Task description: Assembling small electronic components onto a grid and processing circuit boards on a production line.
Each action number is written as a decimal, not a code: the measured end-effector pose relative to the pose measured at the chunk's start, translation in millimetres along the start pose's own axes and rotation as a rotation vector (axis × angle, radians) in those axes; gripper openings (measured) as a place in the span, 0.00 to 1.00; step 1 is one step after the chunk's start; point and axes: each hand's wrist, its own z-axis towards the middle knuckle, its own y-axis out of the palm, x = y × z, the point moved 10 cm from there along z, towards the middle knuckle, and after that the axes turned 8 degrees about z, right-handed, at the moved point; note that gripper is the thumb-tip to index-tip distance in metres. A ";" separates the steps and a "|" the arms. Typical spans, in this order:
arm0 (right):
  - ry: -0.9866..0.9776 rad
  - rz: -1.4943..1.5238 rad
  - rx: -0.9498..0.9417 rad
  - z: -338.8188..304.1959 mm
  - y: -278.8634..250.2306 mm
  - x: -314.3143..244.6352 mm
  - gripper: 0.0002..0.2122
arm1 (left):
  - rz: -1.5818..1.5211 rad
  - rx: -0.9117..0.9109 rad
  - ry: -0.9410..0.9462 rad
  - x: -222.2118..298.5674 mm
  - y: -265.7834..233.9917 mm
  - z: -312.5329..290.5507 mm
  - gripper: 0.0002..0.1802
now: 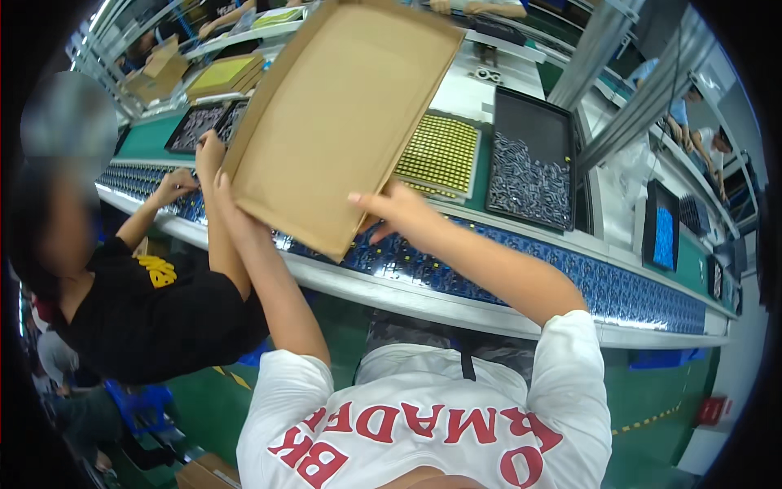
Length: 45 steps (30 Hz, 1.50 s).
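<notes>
A shallow brown cardboard box (342, 114) is held up at a tilt over the bench, its bare inside facing me. At its lower left edge is my left hand (232, 210), gripping the side wall with the fingers partly hidden. My right hand (399, 213) pinches the lower right edge, the thumb on the inside face and the other fingers beneath. Just behind my right hand lies a tray of small yellow-topped parts (442, 151) in rows. Under the box runs a line of blue circuit boards (407, 259), partly covered by it.
Right of the yellow parts sits a black tray of small grey parts (529, 179). Farther right is a black bin with blue pieces (665, 232). A co-worker in black (163, 301) works close on my left. A metal post (599, 61) rises at the back right.
</notes>
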 end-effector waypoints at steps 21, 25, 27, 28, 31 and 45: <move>-0.042 -0.250 0.094 -33.6 -103.5 -4.3 0.18 | 0.571 -0.281 -0.230 -103.2 93.6 -38.8 0.24; -0.366 -1.162 0.745 -127.8 -230.0 -76.0 0.13 | 1.113 -0.566 0.219 -85.3 151.5 -54.3 0.14; -0.251 -1.256 0.800 -137.0 -262.1 -63.9 0.12 | 1.309 -0.695 0.515 -89.7 193.3 -70.4 0.09; -0.180 -1.243 0.751 -133.7 -269.3 -51.0 0.12 | 1.372 -0.761 0.566 -101.9 211.9 -78.1 0.08; -0.057 -1.200 0.642 -118.5 -274.8 -25.7 0.10 | 1.480 -0.830 0.581 -118.2 230.9 -84.3 0.08; -0.428 -1.041 0.912 -166.6 -285.7 -50.2 0.07 | 1.333 -0.860 0.502 -98.8 219.5 -109.0 0.07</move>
